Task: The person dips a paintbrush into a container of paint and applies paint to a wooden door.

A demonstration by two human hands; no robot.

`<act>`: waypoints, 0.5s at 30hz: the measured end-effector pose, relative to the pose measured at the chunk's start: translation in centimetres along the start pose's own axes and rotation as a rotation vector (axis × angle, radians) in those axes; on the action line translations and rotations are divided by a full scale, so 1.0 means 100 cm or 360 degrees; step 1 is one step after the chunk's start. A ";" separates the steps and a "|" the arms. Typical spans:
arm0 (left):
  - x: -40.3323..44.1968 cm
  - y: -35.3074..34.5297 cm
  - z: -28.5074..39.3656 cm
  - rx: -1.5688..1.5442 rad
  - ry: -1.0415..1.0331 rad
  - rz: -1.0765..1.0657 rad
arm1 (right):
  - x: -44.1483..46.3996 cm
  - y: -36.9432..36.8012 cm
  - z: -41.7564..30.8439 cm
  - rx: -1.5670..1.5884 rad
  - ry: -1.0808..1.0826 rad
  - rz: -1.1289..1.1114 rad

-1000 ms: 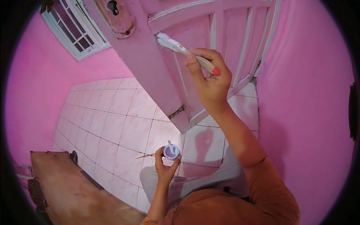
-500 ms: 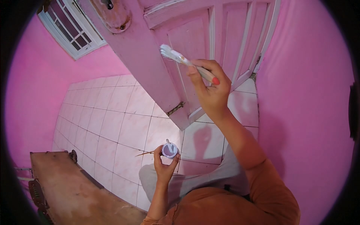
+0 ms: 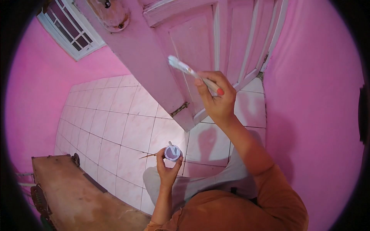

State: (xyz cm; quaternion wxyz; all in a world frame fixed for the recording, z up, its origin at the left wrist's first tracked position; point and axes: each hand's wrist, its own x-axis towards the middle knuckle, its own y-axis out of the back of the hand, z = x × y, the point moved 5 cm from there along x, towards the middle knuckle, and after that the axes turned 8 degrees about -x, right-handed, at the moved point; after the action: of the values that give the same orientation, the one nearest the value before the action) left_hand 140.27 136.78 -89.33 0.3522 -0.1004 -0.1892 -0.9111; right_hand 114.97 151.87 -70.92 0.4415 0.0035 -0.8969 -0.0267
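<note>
My right hand (image 3: 219,94) grips the wooden handle of a paintbrush (image 3: 184,66), whose red end sticks out below the fingers. White paint coats the bristles, which are up against or just in front of the pink panelled door (image 3: 192,38); contact cannot be made out. Lower down, my left hand (image 3: 168,171) is wrapped round a small paint cup (image 3: 173,153) with pale lilac-white paint inside. A light stirring stick (image 3: 171,147) leans in the cup. Beside the left fingers a thin brown stick (image 3: 148,156) shows; whether the hand holds it is unclear.
A barrel bolt (image 3: 179,109) is fixed low on the door, and a lock plate (image 3: 110,15) higher up. The pink wall (image 3: 316,96) stands close on the right. A brown wooden piece of furniture (image 3: 77,188) is at lower left, on the tiled floor (image 3: 104,115).
My right hand and the paintbrush have moved slightly down along the door, the bristles now closer together. The left hand with the cup has shifted a little left and up.
</note>
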 end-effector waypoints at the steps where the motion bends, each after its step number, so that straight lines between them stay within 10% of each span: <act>1: 0.000 0.000 0.000 -0.0006 0.0000 0.0006 | 0.004 -0.001 -0.005 0.0096 0.0042 0.0085; 15: -0.001 0.000 -0.002 0.0003 -0.0017 0.0000 | -0.059 -0.004 0.045 -0.0142 -0.0213 -0.0282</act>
State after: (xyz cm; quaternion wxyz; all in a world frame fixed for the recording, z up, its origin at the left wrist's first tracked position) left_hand 140.35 136.78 -89.58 0.3512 -0.1049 -0.1920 -0.9104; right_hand 115.04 151.84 -78.33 0.3763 0.0612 -0.9184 -0.1057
